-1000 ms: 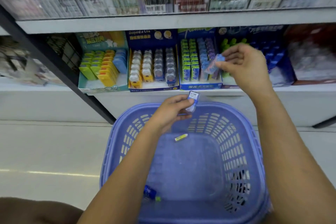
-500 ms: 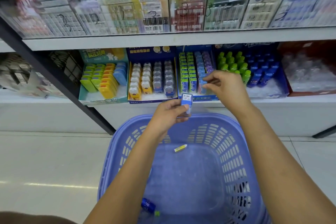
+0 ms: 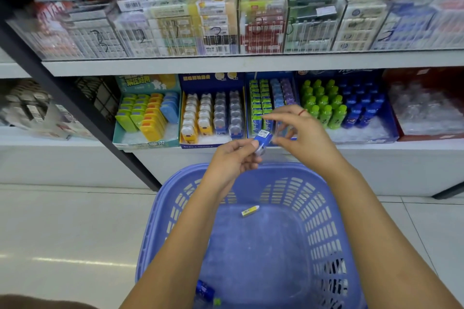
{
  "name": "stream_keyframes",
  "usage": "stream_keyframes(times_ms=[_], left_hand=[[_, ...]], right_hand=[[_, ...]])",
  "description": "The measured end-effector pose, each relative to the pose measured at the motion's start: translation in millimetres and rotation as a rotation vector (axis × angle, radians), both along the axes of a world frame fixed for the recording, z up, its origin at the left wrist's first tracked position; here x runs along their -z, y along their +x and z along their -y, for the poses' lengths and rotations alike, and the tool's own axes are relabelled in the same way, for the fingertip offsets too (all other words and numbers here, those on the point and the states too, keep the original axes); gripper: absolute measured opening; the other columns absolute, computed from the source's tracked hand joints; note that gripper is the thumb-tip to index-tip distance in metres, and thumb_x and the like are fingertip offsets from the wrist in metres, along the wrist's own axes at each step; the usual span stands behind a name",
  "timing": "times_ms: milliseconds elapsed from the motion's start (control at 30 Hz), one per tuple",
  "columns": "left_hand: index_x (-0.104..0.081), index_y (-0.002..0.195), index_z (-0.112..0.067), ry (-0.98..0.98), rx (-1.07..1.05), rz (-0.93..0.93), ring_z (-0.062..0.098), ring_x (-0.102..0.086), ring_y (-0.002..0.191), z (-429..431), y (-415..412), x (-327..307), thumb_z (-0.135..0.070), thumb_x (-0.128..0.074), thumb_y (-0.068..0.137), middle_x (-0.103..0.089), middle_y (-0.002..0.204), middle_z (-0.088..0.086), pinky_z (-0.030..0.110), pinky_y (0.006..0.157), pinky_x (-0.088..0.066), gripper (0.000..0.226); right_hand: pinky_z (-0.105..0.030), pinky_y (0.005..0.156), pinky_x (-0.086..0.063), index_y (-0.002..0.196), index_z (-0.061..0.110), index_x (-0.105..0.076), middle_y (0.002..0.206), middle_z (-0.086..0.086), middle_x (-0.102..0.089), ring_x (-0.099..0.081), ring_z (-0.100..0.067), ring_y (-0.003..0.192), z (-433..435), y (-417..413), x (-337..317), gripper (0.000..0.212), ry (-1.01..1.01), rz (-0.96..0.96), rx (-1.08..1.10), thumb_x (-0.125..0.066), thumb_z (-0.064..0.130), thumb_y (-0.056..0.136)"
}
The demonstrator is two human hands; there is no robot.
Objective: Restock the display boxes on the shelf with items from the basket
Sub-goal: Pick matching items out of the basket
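While the left thumb and fingertips pinch the small blue pack by its lower end, barcode label up, the right fingers sit spread and loosely bent just beside it, gripping nothing; can't tell if they touch it. Left hand and right hand meet above the far rim of the basket, in front of the display box with green, blue and purple rows. Looks like a hand-to-hand pass before shelving. To do it well, the right hand takes the free upper end and the left lets go only once that pinch is firm, else it drops into the basket. Then match the blue row and slot it upright, facing like its neighbours. A yellow-white item and a blue one lie in the basket, so more to go.
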State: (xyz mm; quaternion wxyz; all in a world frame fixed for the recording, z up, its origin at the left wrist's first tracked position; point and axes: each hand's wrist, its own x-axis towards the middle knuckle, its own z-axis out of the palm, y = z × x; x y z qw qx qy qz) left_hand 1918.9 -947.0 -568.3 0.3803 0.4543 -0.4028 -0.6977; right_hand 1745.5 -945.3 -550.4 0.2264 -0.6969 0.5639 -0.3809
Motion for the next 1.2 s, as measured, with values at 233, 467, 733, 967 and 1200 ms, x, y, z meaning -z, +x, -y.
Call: stream_keyframes(times_ms=[233, 467, 733, 967, 1200], left_hand=[[-0.064, 0.076, -0.01, -0.11, -0.069, 0.17, 0.01, -0.053, 0.051, 11, 16, -15, -0.014, -0.059, 0.091, -0.06, 0.055, -0.002, 0.018, 0.047, -0.044, 0.016], [-0.07, 0.093, -0.01, -0.19, -0.007, 0.212, 0.009, -0.064, 0.063, 22, 31, -33, -0.03, -0.048, 0.098, -0.071, 0.076, 0.002, 0.018, 0.057, -0.052, 0.03], [-0.059, 0.124, -0.012, -0.611, 0.074, 0.989, 0.018, -0.056, 0.115, 22, 57, -7, -0.024, -0.055, 0.094, -0.062, 0.123, 0.004, 0.016, 0.084, -0.037, 0.033], [-0.034, 0.145, -0.008, -0.682, 0.251, 1.209, 0.021, -0.032, 0.137, 16, 49, 17, -0.028, -0.052, 0.095, -0.036, 0.148, 0.008, 0.028, 0.11, -0.028, 0.057], [-0.039, 0.142, -0.009, -0.658, 0.21, 1.206, 0.022, -0.033, 0.134, 19, 58, 16, -0.026, -0.055, 0.093, -0.039, 0.145, 0.007, 0.032, 0.106, -0.035, 0.054]], right_hand=[[-0.037, 0.086, -0.048, 0.112, 0.017, -0.068, 0.108, 0.002, -0.067, -0.056, -0.023, 0.101, -5, 35, -9, 0.036, -0.145, -0.37, -0.088, -0.075, 0.018, 0.077], [-0.025, 0.077, -0.053, 0.121, 0.028, -0.057, 0.099, 0.003, -0.065, -0.065, -0.011, 0.083, -4, 40, -7, 0.037, -0.065, -0.046, 0.008, -0.065, 0.018, 0.086], [-0.023, 0.06, -0.049, 0.104, 0.036, -0.056, 0.094, 0.015, -0.059, -0.068, -0.014, 0.074, 10, 41, -16, 0.029, -0.004, 0.572, 0.155, -0.063, 0.013, 0.088], [-0.017, 0.074, -0.05, 0.099, 0.028, -0.059, 0.09, 0.011, -0.061, -0.058, -0.002, 0.082, 30, 58, -15, 0.022, -0.024, 0.281, 0.09, -0.067, 0.015, 0.084], [-0.037, 0.087, -0.049, 0.102, 0.014, -0.061, 0.093, -0.001, -0.067, -0.06, -0.018, 0.091, 48, 90, -2, 0.021, -0.026, -0.298, -0.066, -0.068, 0.019, 0.084]])
